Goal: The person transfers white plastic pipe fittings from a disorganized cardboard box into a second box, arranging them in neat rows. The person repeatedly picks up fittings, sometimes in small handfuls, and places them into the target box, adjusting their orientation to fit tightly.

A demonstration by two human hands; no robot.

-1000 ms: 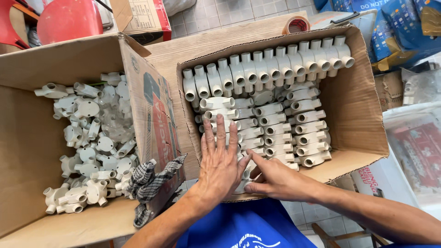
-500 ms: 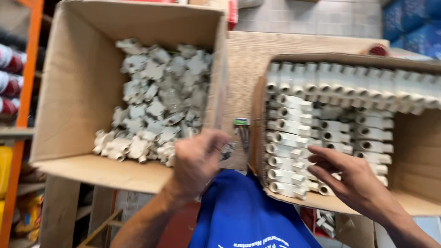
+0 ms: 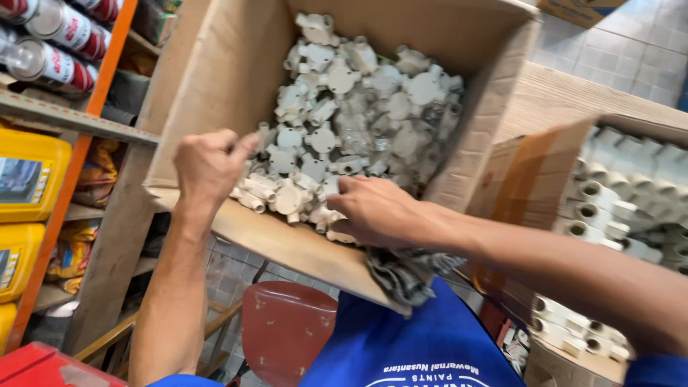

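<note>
A big cardboard box (image 3: 215, 79) holds a loose heap of white plastic conduit fittings (image 3: 358, 107). My left hand (image 3: 208, 168) is at the box's near left corner, fingers curled into a fist beside the nearest fittings; whether it holds one is hidden. Reaching across from the right, my right hand (image 3: 376, 209) lies palm down on the front of the heap, its fingers closed around a white fitting (image 3: 337, 233). A second cardboard box (image 3: 527, 179) at the right holds similar fittings (image 3: 609, 208) laid in neat rows.
A shelf with an orange upright (image 3: 68, 168) stands at the left, carrying spray cans (image 3: 54, 46) and yellow containers (image 3: 29, 175). A red stool (image 3: 283, 330) is below the box. A grey cloth (image 3: 401, 276) hangs at the box's front edge. Tiled floor (image 3: 616, 50) lies beyond.
The view has swung left from the sorted box to the loose-fittings box. Both hands have moved from the right box's front edge into the front of the loose heap.
</note>
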